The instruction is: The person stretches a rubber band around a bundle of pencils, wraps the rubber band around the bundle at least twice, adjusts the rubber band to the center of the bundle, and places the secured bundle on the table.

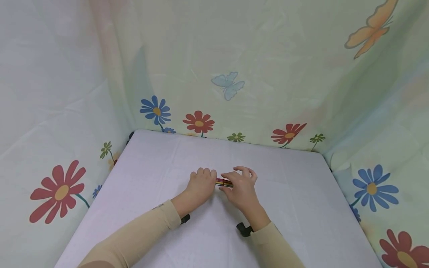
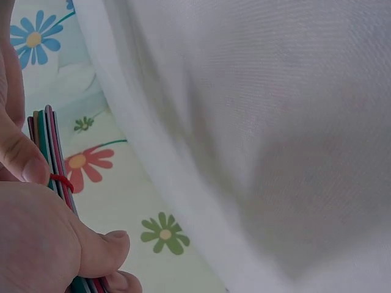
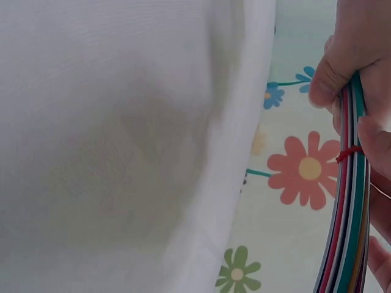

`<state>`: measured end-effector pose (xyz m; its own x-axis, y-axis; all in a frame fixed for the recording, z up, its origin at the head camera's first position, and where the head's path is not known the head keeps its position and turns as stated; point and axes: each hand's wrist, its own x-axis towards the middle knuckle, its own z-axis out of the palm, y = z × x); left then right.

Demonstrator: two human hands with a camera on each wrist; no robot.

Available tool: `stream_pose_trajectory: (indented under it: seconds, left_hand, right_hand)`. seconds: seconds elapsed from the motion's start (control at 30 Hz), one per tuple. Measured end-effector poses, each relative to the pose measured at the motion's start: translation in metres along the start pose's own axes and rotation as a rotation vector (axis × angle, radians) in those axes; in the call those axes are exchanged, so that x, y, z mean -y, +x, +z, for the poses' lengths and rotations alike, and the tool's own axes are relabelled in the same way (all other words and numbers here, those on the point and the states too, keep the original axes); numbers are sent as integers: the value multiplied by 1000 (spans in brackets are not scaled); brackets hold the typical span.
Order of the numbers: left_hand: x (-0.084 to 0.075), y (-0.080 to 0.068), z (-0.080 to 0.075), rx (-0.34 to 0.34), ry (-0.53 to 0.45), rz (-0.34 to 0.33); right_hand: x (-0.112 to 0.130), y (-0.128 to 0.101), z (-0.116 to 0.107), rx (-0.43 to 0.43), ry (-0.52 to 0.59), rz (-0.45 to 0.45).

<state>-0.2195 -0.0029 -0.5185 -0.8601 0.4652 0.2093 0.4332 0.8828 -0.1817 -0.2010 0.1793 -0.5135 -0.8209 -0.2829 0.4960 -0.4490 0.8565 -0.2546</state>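
Observation:
In the head view my left hand (image 1: 202,185) grips one end of a slim bundle of thin coloured sticks (image 1: 219,182), held above the white table. A red band (image 3: 349,154) goes round the bundle, whose strips show green, pink, grey and brownish. My right hand (image 1: 242,188) has its thumb and index finger on either side of the bundle at the band, its other fingers raised. In the left wrist view the right thumb (image 2: 35,170) lies right beside the band. My left thumb (image 3: 325,85) presses along the bundle above the band in the right wrist view.
A white cloth covers the table (image 1: 285,223), its back edge meeting a hanging curtain (image 1: 261,67) printed with flowers and butterflies. The curtain also rises at both sides. Black wrist mounts (image 1: 244,229) sit at both cuffs.

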Motion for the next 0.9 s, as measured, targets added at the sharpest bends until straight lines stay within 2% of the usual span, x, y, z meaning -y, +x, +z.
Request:
stream_pose_trajectory:
  seconds: [0.23,0.37,0.5,0.77,0.9]
  left_hand:
    - [3,1,-4,22,-22,-20]
    - [4,1,-6,28,-20,-7]
    - [3,1,-6,26,-11,10]
    - [0,0,-7,-14,-20,-7]
    - [1,0,-6,-1,-29,-12]
  right_hand:
    - [-5,-6,-8,-30,4,7]
    - [-5,-7,-5,-23,0,-25]
    - [-3,-5,-3,-27,-1,-47]
    - [1,1,1,-53,-33,-66]
    - [2,1,3,-32,-45,-54]
